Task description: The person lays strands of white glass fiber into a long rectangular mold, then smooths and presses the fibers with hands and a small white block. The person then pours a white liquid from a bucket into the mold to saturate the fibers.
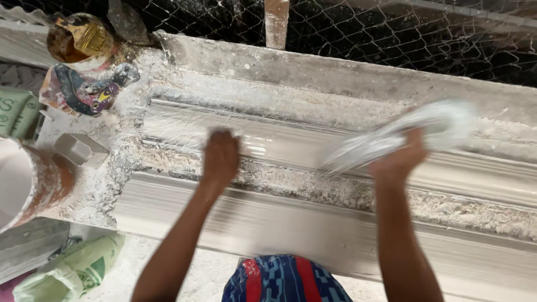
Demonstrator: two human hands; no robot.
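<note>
My left hand presses flat, fingers together, on wet white plaster in a long moulded trough that runs across the bench. Thin glass-like fibres lie spread over the plaster to the left of that hand. My right hand is raised over the trough to the right and grips a white bundle of fibres, which is blurred and trails down to the left toward the plaster.
A plaster-crusted bench holds the mould. At the left stand a tin with brown liquid, a paint-stained container, a small grey block and a white bucket. Green sacks lie on the floor. Wire mesh is behind.
</note>
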